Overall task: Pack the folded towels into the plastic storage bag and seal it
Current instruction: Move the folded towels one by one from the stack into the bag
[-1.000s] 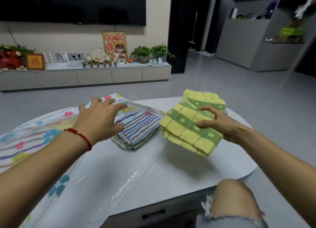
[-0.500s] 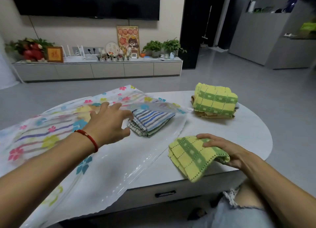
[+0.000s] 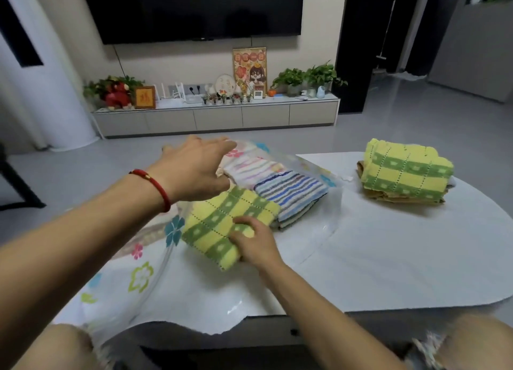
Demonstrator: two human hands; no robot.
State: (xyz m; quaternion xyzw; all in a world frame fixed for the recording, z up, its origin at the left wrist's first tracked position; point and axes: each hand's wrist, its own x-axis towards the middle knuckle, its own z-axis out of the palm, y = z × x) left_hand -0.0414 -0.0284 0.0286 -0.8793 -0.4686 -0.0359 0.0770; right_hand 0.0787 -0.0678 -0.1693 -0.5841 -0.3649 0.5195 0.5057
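A folded yellow-green checked towel (image 3: 222,222) lies at the mouth of the flower-printed plastic storage bag (image 3: 144,280). My right hand (image 3: 255,244) grips this towel at its near corner. Just right of it sits a blue-and-grey striped towel (image 3: 291,197), and behind that a pale striped towel (image 3: 249,167) shows through the plastic. My left hand (image 3: 194,169) is held over the bag's upper sheet with fingers stretched out; I cannot tell whether it touches the sheet. Another yellow-green towel (image 3: 405,169) tops a brown one (image 3: 388,196) at the table's right.
The white oval table (image 3: 416,258) carries everything, and the bag hangs over its near-left edge. My knees (image 3: 472,339) are just below the front edge. A low TV cabinet (image 3: 216,117) stands across the grey floor.
My right hand has carried the yellow-green towel from the table's front edge left and forward, up against the striped towel at the bag's mouth. My left hand has risen and stretched out.
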